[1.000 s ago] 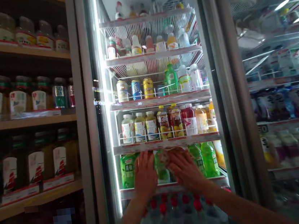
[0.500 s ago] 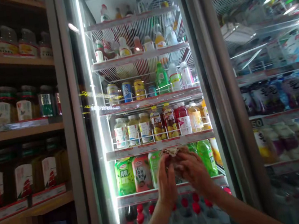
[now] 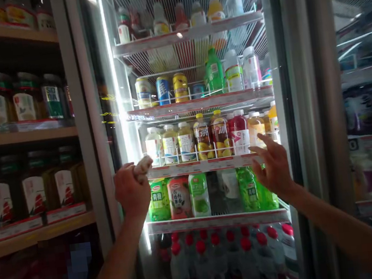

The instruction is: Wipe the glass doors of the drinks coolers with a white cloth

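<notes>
My left hand (image 3: 132, 189) is closed around a crumpled, pale brownish cloth (image 3: 144, 166), whose end sticks out past the thumb. It is raised near the left side of a lit drinks fridge, in front of the bright light strip (image 3: 118, 93). On the other side, my right hand (image 3: 273, 168) holds nothing, and its fingers are apart. Its fingertips appear in front of the shelf edge (image 3: 196, 167) under a row of bottled drinks. Whether they touch anything I cannot tell. Between the hands stand green and red drink cartons, among them a green-and-white one (image 3: 199, 195).
Red-capped bottles (image 3: 216, 253) fill the bottom of the fridge. Cans (image 3: 180, 87) and bottles stand on upper wire shelves. At the left, wooden shelves (image 3: 26, 136) hold jars. A grey metal door frame (image 3: 320, 109) rises at the right, with another glass-fronted cooler beyond.
Both hands were together at the cloth; now they are apart. My left hand has moved left with the cloth, my right hand has let go and moved right. The view has tilted down.
</notes>
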`<state>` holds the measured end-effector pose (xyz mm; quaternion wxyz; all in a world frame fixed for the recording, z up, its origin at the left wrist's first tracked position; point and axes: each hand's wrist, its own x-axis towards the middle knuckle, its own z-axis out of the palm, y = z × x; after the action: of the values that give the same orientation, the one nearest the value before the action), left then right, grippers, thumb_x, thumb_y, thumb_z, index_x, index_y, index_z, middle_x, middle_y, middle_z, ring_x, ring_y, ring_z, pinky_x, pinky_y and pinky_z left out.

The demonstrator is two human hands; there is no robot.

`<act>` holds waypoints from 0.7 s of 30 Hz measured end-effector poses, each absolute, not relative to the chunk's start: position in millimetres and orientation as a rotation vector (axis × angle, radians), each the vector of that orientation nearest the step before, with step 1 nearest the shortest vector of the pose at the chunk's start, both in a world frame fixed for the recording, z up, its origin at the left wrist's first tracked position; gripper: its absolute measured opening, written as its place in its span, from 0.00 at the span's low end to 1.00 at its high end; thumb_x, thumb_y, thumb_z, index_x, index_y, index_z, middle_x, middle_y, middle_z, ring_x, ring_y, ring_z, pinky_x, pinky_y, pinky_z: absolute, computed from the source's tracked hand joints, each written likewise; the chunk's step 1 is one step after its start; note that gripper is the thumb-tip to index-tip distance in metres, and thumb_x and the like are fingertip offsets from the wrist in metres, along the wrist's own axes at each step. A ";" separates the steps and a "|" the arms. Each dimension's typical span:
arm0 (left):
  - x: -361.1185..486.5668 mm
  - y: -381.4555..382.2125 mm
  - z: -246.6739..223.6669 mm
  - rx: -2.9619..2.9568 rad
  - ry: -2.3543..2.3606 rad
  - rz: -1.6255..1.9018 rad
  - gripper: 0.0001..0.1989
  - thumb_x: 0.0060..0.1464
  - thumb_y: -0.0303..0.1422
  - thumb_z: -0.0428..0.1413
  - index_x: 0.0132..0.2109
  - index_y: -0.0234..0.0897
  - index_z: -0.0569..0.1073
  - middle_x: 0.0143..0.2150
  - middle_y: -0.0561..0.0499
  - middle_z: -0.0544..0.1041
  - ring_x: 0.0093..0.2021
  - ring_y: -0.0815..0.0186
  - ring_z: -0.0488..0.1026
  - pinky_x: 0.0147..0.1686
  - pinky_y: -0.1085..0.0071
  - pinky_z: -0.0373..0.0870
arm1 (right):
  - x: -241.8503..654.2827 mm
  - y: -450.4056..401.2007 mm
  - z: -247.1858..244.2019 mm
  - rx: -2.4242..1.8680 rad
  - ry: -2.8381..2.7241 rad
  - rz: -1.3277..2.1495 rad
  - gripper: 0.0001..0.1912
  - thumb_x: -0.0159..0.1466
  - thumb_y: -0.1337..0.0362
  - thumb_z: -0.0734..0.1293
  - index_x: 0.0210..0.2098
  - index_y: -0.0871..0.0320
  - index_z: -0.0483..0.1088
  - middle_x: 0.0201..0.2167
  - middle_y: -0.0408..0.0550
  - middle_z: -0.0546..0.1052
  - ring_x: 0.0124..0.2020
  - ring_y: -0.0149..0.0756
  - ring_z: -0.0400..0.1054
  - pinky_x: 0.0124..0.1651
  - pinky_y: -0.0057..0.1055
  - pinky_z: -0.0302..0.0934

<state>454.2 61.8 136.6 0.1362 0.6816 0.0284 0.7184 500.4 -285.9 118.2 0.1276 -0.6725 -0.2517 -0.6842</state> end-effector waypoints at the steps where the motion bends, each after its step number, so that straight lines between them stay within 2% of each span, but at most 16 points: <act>1: 461.0 63.6 129.2 1.962 0.053 2.126 0.15 0.48 0.28 0.47 0.45 0.32 0.68 0.47 0.40 0.71 0.52 0.56 0.66 0.52 0.57 0.61 | 505.9 -288.6 111.1 -2.032 -0.728 -2.018 0.17 0.59 0.66 0.60 0.48 0.54 0.65 0.60 0.52 0.60 0.62 0.45 0.50 0.60 0.48 0.46; 3: 472.5 42.8 106.2 2.001 -0.103 2.133 0.22 0.50 0.29 0.47 0.54 0.29 0.62 0.55 0.36 0.66 0.59 0.54 0.60 0.56 0.54 0.57 | 513.3 -289.0 97.6 -2.131 -0.724 -2.047 0.19 0.59 0.67 0.60 0.50 0.53 0.63 0.60 0.51 0.59 0.63 0.44 0.48 0.62 0.49 0.41; 4: 476.2 21.7 92.0 2.045 -0.211 2.112 0.26 0.51 0.31 0.47 0.57 0.27 0.58 0.59 0.34 0.61 0.62 0.52 0.53 0.58 0.52 0.53 | 515.3 -287.9 92.5 -2.153 -0.729 -2.058 0.20 0.59 0.67 0.60 0.51 0.53 0.62 0.60 0.50 0.59 0.64 0.44 0.47 0.62 0.49 0.39; 6: 480.0 -31.3 63.4 2.168 -0.441 2.028 0.31 0.52 0.36 0.49 0.61 0.29 0.53 0.64 0.36 0.54 0.66 0.51 0.45 0.60 0.49 0.47 | 517.4 -286.2 87.4 -2.145 -0.741 -2.080 0.21 0.59 0.66 0.60 0.53 0.53 0.61 0.61 0.50 0.58 0.64 0.44 0.47 0.63 0.49 0.39; 9: 483.4 -95.6 31.8 2.310 -0.960 1.876 0.29 0.52 0.41 0.49 0.60 0.40 0.57 0.64 0.44 0.55 0.66 0.54 0.45 0.61 0.49 0.44 | 518.8 -287.5 87.8 -2.106 -0.785 -2.096 0.23 0.59 0.66 0.60 0.54 0.53 0.60 0.62 0.50 0.56 0.64 0.44 0.46 0.63 0.49 0.38; 10: 485.2 -102.9 26.0 2.335 -0.957 1.864 0.26 0.53 0.39 0.49 0.59 0.42 0.59 0.64 0.46 0.56 0.66 0.55 0.45 0.62 0.50 0.43 | 519.1 -288.6 88.1 -2.102 -0.800 -2.096 0.23 0.59 0.66 0.60 0.54 0.53 0.60 0.63 0.50 0.56 0.64 0.44 0.46 0.63 0.49 0.37; 12: 488.0 -90.6 22.1 2.342 -0.863 1.907 0.23 0.55 0.35 0.48 0.59 0.44 0.60 0.63 0.47 0.59 0.65 0.58 0.48 0.62 0.52 0.43 | 519.1 -290.1 86.7 -2.112 -0.813 -2.089 0.23 0.60 0.66 0.60 0.55 0.53 0.59 0.63 0.50 0.55 0.64 0.43 0.45 0.63 0.49 0.36; 15: 485.8 -23.6 31.6 2.261 -0.486 2.023 0.24 0.56 0.31 0.46 0.61 0.40 0.58 0.60 0.42 0.63 0.64 0.58 0.51 0.62 0.52 0.43 | 516.7 -287.6 79.2 -2.131 -0.781 -2.058 0.23 0.60 0.67 0.59 0.56 0.53 0.58 0.63 0.51 0.55 0.65 0.42 0.44 0.63 0.48 0.36; 18: 479.2 39.9 48.8 2.042 -0.070 2.054 0.25 0.57 0.30 0.44 0.62 0.37 0.54 0.64 0.39 0.56 0.65 0.56 0.49 0.61 0.50 0.47 | 513.6 -280.8 70.9 -2.112 -0.705 -2.027 0.24 0.60 0.67 0.58 0.56 0.55 0.58 0.63 0.53 0.56 0.64 0.43 0.45 0.63 0.49 0.36; 21: 480.0 46.9 59.5 1.929 -0.102 2.100 0.27 0.58 0.30 0.43 0.64 0.38 0.48 0.66 0.41 0.50 0.66 0.60 0.44 0.62 0.54 0.47 | 513.6 -276.3 67.0 -2.102 -0.650 -2.016 0.24 0.59 0.67 0.58 0.56 0.55 0.58 0.63 0.53 0.56 0.64 0.43 0.46 0.63 0.49 0.36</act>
<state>480.0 46.9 59.5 0.1434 0.6691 -0.0353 0.7284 513.6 -276.3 67.0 0.0786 -0.7022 -0.2171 -0.6735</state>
